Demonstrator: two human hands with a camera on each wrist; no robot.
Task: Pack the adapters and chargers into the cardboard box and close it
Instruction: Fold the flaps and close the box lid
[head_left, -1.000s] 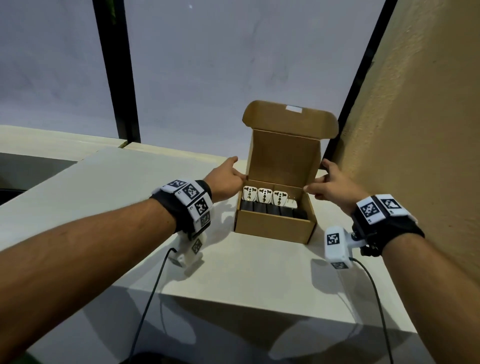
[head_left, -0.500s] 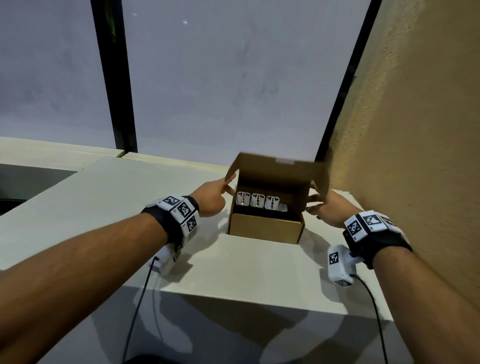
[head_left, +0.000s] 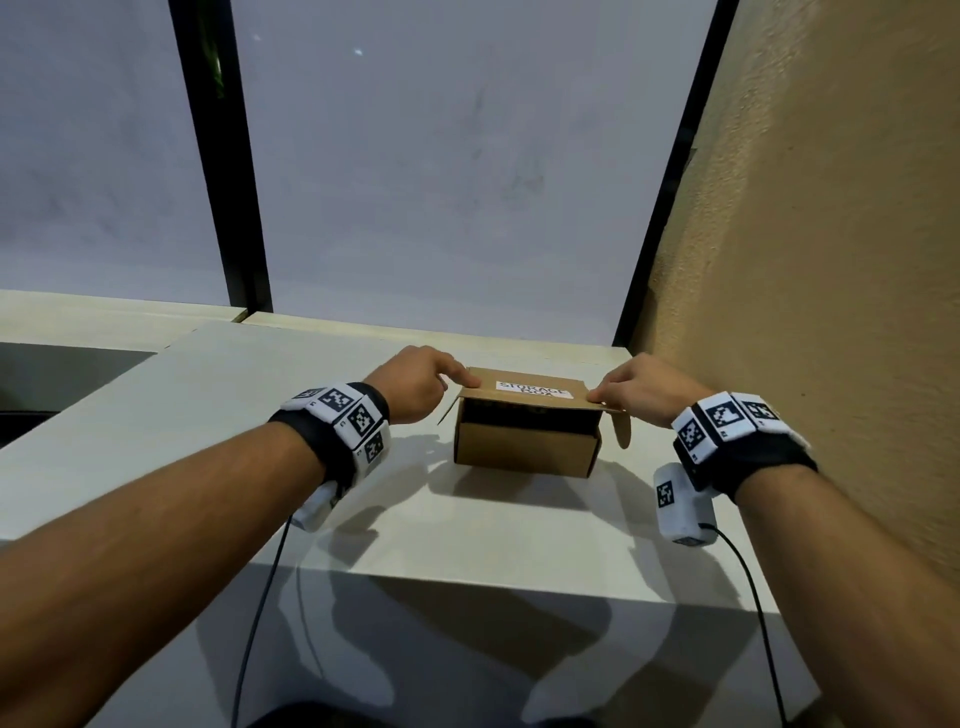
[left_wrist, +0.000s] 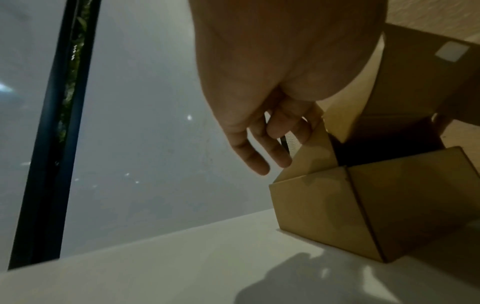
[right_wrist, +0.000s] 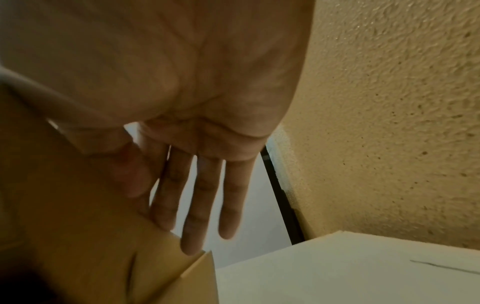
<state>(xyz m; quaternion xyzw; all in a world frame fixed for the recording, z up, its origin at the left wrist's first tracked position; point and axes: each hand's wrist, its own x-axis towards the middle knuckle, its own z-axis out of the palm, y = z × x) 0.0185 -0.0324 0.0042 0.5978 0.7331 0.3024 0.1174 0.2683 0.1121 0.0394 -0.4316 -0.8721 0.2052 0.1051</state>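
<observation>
The brown cardboard box (head_left: 524, 449) stands on the white table, its lid (head_left: 530, 389) with a white "STORAGE BOX" label folded down almost flat. A dark gap stays open along the front, and the lid's side flaps stick out at both ends. My left hand (head_left: 415, 384) holds the lid's left front corner, one digit on top and fingers beside the flap (left_wrist: 311, 152). My right hand (head_left: 639, 387) holds the right front corner, thumb on the edge and fingers (right_wrist: 197, 195) straight down the box's side (right_wrist: 78, 236). The adapters and chargers inside are hidden.
A rough tan wall (head_left: 831, 260) rises close on the right of the box. Frosted panes in black frames (head_left: 244, 208) stand behind the table (head_left: 467, 525). The table's front edge runs below my wrists, and cables hang from the wrist cameras.
The lid stood upright a second ago with the white adapters showing inside. Both hands have brought it forward and down, and it now covers the contents.
</observation>
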